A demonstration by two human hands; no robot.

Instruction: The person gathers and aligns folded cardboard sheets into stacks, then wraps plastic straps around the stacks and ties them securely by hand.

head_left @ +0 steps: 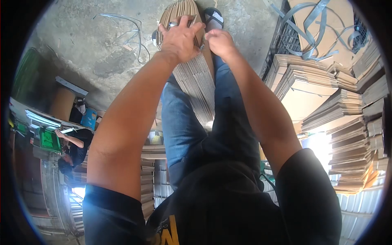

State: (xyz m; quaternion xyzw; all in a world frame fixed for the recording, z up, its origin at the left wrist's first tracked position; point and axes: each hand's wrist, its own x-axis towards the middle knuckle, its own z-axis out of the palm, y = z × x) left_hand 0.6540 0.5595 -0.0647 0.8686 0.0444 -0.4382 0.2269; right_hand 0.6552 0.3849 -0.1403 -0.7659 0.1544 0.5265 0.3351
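Observation:
Between my legs stands a bundle of flattened corrugated cardboard [192, 77], its wavy edges facing up. My left hand [181, 40] lies on the upper part of the bundle with its fingers spread, pressing on the cardboard edges. Just beside the bundle's right side, my right hand [221, 42] is closed in a fist-like pinch. Whatever sits in its fingers is too small or hidden to make out. Past the right hand shows a foot in a dark sandal [213, 18] on the floor.
Loose grey strapping [136, 34] lies on the concrete floor at left. More grey straps [316, 34] rest on cardboard at upper right. Stacks of flattened cardboard [312, 87] line the right side. At left, another person [77, 147] works beside a green crate [50, 140].

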